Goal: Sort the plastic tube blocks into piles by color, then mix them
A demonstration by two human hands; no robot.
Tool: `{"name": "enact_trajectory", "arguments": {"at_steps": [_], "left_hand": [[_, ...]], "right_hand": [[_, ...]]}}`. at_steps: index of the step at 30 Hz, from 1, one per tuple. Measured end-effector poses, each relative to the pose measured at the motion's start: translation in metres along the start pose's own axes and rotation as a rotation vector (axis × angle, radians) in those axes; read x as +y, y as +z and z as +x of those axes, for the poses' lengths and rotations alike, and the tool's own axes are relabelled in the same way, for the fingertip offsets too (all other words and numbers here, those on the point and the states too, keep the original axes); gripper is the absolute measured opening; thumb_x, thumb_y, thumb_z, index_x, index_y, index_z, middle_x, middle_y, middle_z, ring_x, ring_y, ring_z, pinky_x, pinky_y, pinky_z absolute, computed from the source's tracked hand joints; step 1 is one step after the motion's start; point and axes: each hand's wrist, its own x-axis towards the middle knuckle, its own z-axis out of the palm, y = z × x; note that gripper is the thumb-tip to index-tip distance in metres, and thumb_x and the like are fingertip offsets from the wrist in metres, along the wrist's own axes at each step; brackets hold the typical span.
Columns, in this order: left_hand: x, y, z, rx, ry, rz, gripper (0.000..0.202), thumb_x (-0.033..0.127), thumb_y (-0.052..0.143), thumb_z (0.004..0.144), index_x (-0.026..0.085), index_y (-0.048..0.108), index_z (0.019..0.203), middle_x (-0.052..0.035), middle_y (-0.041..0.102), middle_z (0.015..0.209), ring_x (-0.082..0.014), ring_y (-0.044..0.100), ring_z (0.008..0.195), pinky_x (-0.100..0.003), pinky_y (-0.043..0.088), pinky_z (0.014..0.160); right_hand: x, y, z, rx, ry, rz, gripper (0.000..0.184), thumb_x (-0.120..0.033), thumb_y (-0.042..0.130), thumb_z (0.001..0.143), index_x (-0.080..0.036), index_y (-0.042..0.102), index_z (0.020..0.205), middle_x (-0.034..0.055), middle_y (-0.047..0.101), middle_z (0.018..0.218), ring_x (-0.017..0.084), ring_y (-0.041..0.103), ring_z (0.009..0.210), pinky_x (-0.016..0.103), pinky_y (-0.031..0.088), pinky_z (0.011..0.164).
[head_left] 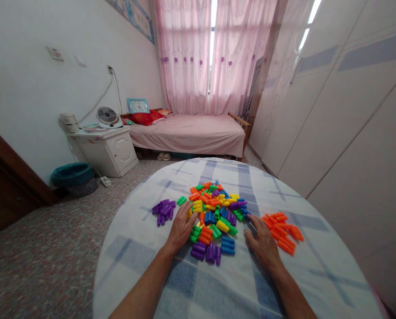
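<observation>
A mixed heap of small plastic tube pieces [214, 212] in orange, yellow, green, blue and purple lies in the middle of a round table with a blue-checked white cloth [238, 283]. My left hand [181, 226] rests at the heap's left edge, fingers stretched forward and touching the pieces. My right hand [262, 241] lies flat on the cloth to the right of the heap, fingers spread. A separate cluster of purple pieces [163, 210] sits left of the heap. A cluster of orange pieces [282, 232] sits to the right, just past my right hand.
Beyond the table stand a bed with a pink cover [191, 130], a white bedside cabinet [108, 150] with a small fan [107, 116], and a teal basin [71, 173] on the floor. White wardrobe doors [334, 110] line the right side.
</observation>
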Motion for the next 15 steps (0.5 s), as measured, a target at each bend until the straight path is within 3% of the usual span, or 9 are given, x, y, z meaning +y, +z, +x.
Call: {"name": "enact_trajectory", "arguments": {"at_steps": [3,7,10,15], "left_hand": [[0.004,-0.003,0.001,0.037,0.016,0.007,0.038,0.036,0.040,0.092,0.021,0.055,0.124,-0.0099,0.050,0.136,-0.0209,0.041,0.131,-0.043,0.034,0.110],[0.000,-0.004,0.013,0.130,-0.034,0.178,0.037,0.035,0.040,0.091,0.017,0.057,0.119,-0.0128,0.054,0.130,-0.0243,0.045,0.127,-0.045,0.036,0.106],[-0.006,0.001,0.028,0.111,-0.034,0.298,0.033,0.033,0.044,0.088,0.016,0.059,0.112,-0.0138,0.060,0.119,-0.0259,0.050,0.119,-0.046,0.039,0.102],[-0.006,0.011,0.042,0.091,-0.015,0.314,0.028,0.033,0.045,0.087,0.016,0.060,0.105,-0.0114,0.064,0.102,-0.0236,0.058,0.102,-0.041,0.044,0.093]], "right_hand": [[0.002,0.001,0.000,0.001,-0.009,-0.002,0.046,-0.032,0.042,0.083,-0.019,0.050,0.127,0.0100,0.054,0.129,0.024,0.049,0.120,0.045,0.038,0.103],[0.003,0.000,0.002,-0.022,-0.005,-0.020,0.049,-0.033,0.042,0.083,-0.015,0.051,0.127,0.0126,0.053,0.130,0.025,0.049,0.120,0.045,0.039,0.103],[0.003,0.000,0.001,-0.029,-0.004,-0.029,0.050,-0.034,0.041,0.083,-0.014,0.051,0.128,0.0131,0.053,0.130,0.025,0.049,0.121,0.045,0.039,0.103],[0.004,0.001,0.001,-0.035,-0.003,-0.031,0.048,-0.033,0.042,0.084,-0.016,0.050,0.129,0.0110,0.053,0.132,0.024,0.048,0.122,0.043,0.040,0.102]]}}
